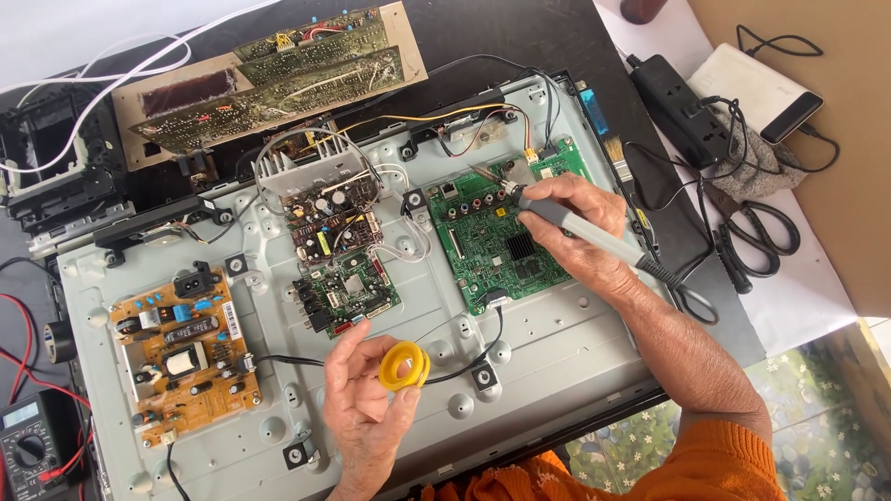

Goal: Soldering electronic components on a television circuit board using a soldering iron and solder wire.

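Multimeter (28, 445) at desk's 8 o'clock. Tan power board (183, 351), matte, on grey metal chassis (548, 348). Left hand (367, 408), fingers pinching yellow solder spool (404, 366), glossy plastic ring, at 6 o'clock. Green main board (492, 237) at centre-right. Right hand (580, 227), fingers wrapped round grey soldering iron (566, 218), tip on board's 12 o'clock edge. Best: steady wrist, feed solder to joint.

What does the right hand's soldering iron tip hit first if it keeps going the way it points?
Probably the green main circuit board: the right hand aims the grey-handled soldering iron up-left, tip near the board's top edge by the connector row. The tip's height above the board is unclear.
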